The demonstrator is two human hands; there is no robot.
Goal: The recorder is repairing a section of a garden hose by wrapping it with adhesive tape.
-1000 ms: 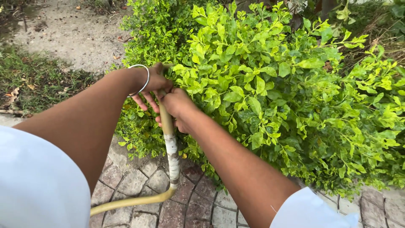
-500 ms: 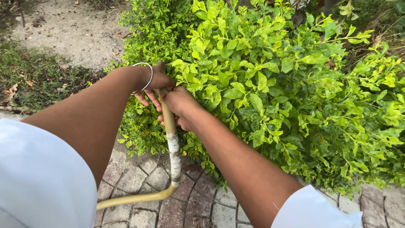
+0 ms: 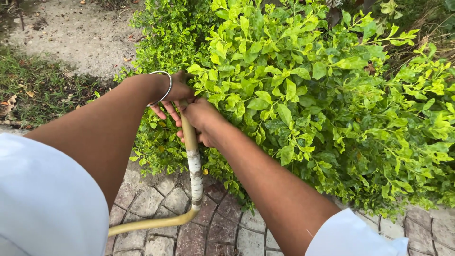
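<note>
Both hands make the grip here: the right hand (image 3: 201,121) is wrapped around the upper end of a pale yellow garden hose (image 3: 193,161), fingers curled close about it, and the left hand (image 3: 173,92), with a silver bangle (image 3: 161,87) at the wrist, sits just above, its fingers draped over the hose tip at the edge of the foliage. How tightly the left one closes is hard to say; leaves cover part of it. The hose runs down from the hands, whitish and scuffed along the middle stretch, then bends sharply and trails off left across the paving stones (image 3: 166,204).

It looks like a light, rubbery tube, flexible enough to kink at that bend and likely to tug back from the dragging length behind. Its surface may be slick if wet, so the firm place to hold is right where the right hand sits, near the end, with the second hand steadying the tip.

Directly ahead, touching the hands, stands a dense green shrub (image 3: 308,95). Beyond it, at upper left, lie a grass patch (image 3: 42,90) and bare sandy ground (image 3: 80,33). White sleeves (image 3: 47,204) frame the bottom.
</note>
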